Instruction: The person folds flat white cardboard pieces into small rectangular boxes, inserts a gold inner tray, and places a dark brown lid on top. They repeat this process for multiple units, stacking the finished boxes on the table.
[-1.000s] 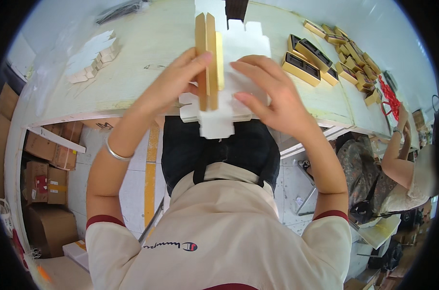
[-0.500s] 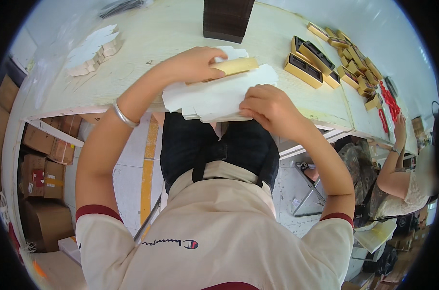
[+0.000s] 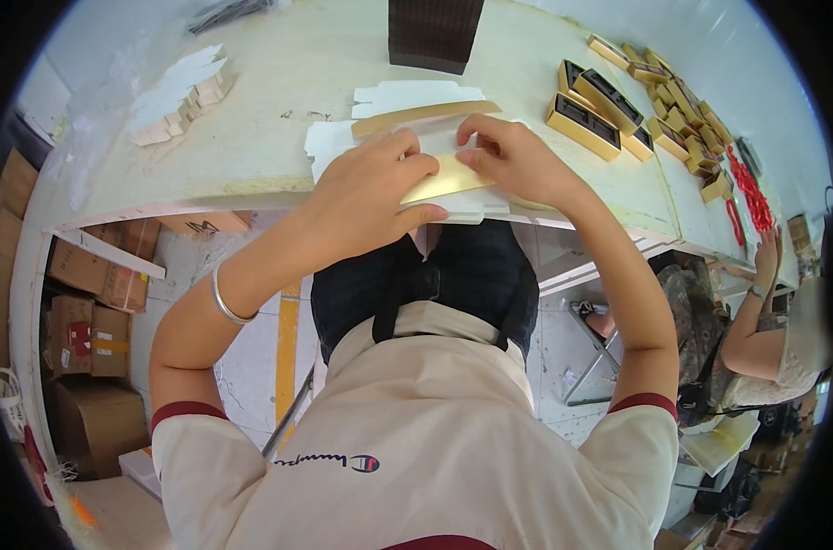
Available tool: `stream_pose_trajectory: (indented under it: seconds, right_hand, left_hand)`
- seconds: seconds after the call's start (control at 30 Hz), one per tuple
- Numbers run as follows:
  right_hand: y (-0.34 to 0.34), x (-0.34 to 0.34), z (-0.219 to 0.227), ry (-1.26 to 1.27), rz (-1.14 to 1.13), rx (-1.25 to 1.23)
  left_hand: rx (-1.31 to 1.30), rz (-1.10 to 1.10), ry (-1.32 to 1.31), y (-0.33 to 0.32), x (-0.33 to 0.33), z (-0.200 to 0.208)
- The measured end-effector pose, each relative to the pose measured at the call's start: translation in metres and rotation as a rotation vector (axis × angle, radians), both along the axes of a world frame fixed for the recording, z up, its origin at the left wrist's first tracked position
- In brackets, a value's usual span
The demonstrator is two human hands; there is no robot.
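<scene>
A gold card box blank (image 3: 447, 180) with white inner faces lies at the table's near edge, partly folded. My left hand (image 3: 375, 188) grips its left part, fingers curled on top and thumb along the near edge. My right hand (image 3: 517, 158) is closed at its right part, thumb and fingertips bent together on the card. Beyond the hands runs a gold folded strip (image 3: 426, 117), and I cannot tell whether it belongs to the same blank. More flat white card (image 3: 416, 94) shows behind and under it. My fingers hide part of the folds.
A dark brown block-shaped stack (image 3: 432, 37) stands at the far middle. White card blanks (image 3: 180, 96) are piled at the left. Gold boxes with black inserts (image 3: 586, 126) sit at the right, with more gold boxes and red ribbon (image 3: 749, 188) beyond. Another person's hand (image 3: 767, 257) is at far right.
My left hand has come nearer and closed on the near part of the blank. My right hand has moved away from the near edge. The gold faces now lie differently, one nearer me.
</scene>
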State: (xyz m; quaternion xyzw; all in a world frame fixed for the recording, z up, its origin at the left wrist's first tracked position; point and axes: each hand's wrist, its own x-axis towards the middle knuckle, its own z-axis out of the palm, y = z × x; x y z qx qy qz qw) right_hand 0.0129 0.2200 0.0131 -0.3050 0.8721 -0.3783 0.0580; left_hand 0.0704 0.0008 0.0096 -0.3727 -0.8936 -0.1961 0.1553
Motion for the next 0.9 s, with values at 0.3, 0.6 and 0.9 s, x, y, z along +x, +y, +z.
stream_pose_trajectory:
  seconds: [0.3, 0.6, 0.9]
  right_hand:
    - [-0.002, 0.004, 0.011, -0.166, -0.048, -0.033]
    - [0.001, 0.027, -0.013, 0.689, 0.105, 0.261]
    - [-0.016, -0.010, 0.034, 0.185, 0.215, 0.540]
  left_hand:
    - [-0.003, -0.066, 0.189, 0.002, -0.011, -0.006]
    - [0.084, -0.028, -0.073, 0.002, -0.031, -0.009]
    - [0.123, 0.180, 0.033, 0.007, -0.041, 0.036]
